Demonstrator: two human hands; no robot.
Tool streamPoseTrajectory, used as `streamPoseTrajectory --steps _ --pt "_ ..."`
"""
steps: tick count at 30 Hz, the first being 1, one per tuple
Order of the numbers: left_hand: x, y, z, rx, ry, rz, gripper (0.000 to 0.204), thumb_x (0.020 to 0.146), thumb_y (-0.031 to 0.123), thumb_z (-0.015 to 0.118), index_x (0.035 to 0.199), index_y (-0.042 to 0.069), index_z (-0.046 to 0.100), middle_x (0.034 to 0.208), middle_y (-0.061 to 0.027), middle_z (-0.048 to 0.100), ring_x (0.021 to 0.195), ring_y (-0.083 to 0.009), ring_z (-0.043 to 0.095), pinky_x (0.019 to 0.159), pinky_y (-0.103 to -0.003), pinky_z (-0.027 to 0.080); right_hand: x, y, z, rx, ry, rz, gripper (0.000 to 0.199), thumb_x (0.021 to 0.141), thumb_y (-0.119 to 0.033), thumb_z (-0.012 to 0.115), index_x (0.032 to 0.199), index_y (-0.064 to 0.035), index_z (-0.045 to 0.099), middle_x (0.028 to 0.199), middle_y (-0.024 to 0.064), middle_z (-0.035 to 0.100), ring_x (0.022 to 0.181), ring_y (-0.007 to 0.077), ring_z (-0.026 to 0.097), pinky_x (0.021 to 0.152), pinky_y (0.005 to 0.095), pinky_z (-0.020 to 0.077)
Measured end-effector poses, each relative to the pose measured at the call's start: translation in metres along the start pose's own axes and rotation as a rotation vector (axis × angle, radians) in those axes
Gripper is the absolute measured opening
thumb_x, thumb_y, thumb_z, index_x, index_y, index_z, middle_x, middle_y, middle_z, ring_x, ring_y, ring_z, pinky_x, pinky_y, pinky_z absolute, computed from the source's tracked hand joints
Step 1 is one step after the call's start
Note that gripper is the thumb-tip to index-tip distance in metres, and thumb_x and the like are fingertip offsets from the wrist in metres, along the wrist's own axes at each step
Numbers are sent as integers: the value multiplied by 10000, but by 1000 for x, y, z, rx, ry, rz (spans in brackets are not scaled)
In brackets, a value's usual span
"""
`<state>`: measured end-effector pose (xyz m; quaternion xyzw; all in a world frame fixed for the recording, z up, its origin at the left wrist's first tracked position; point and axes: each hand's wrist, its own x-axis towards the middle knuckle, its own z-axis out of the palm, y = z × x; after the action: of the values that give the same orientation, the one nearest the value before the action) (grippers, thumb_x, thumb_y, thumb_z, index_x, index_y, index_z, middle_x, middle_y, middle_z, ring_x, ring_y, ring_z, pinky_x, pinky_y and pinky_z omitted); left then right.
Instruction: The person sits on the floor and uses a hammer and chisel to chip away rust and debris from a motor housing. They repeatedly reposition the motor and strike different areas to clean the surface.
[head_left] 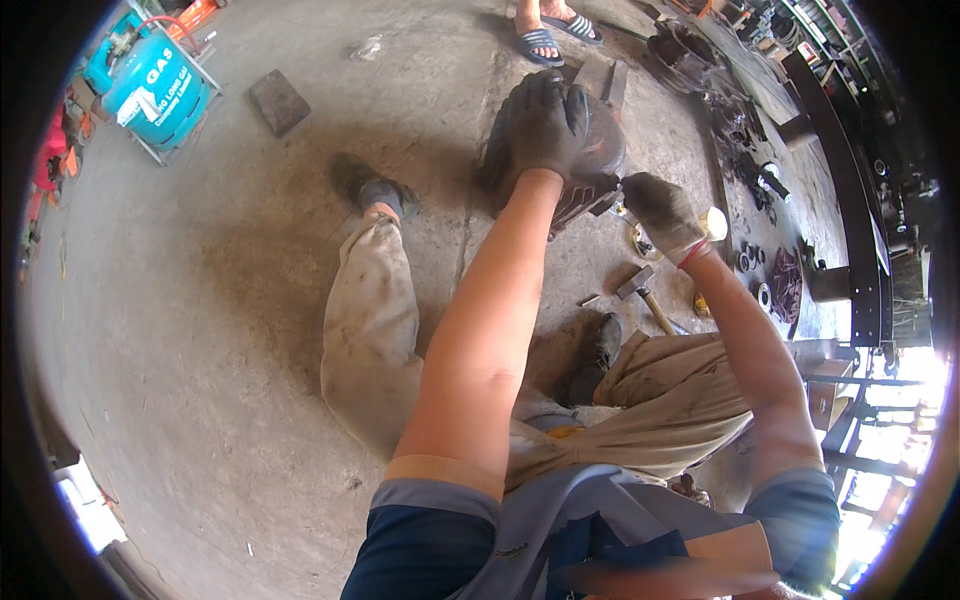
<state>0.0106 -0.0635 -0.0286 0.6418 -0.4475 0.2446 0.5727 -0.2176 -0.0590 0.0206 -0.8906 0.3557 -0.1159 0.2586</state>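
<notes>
While the concrete floor (200,330) takes up most of the view, the work sits near its top middle: one heavy, rusty round metal part (600,165) standing on the floor between the person's two feet. Both hands wear dark work gloves. The left hand (545,120) lies spread over the top of the part, fingers curled down over its rim in a steadying hold; the right hand (660,212) is closed at the part's lower right edge, though what it pinches there is too small to tell. Judging by this, the part is being worked on and not yet set aside, with loose pieces spread about. One blue gas cylinder (155,90) lies at upper left, one flat dark block (278,100) near it. One hammer (640,292) rests just below the right hand. Several small rings and round pieces (760,265) are scattered to the right, too jumbled to count. Another person's two sandalled feet (550,30) stand beyond the part.
</notes>
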Motion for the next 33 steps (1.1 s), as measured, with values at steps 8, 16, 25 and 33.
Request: streamPoseTrajectory --steps 8,16,25,33 --pt "1 4 -3 6 -79 -50 324 955 292 592 1087 -1 630 1105 -174 652 1053 -373 602 939 -491 479 44 20 -58 34 -370 -410 300 937 -114 658 1218 -8 670 1090 100 711 990 220 695 891 357 567" --pt "2 3 -5 -3 -45 -9 338 969 303 575 1096 -6 624 1117 -190 642 1064 -390 591 925 -489 478 84 5 -70 157 -588 93 276 934 -218 670 1096 -9 751 1052 101 721 932 162 713 813 334 606" --pt "3 9 -14 -23 -146 -50 306 990 256 569 1147 0 625 1159 -208 646 1104 -411 592 987 -496 465 80 8 -72 -219 -458 -661 254 946 -177 635 1111 -10 734 1074 119 721 1002 226 702 898 385 568" --pt "3 11 -14 5 -142 -46 299 986 248 569 1118 -11 641 1162 -213 654 1097 -402 601 988 -494 470 69 5 -63 -58 -460 -300 267 958 -174 642 1143 8 706 1029 132 727 955 212 684 893 361 547"
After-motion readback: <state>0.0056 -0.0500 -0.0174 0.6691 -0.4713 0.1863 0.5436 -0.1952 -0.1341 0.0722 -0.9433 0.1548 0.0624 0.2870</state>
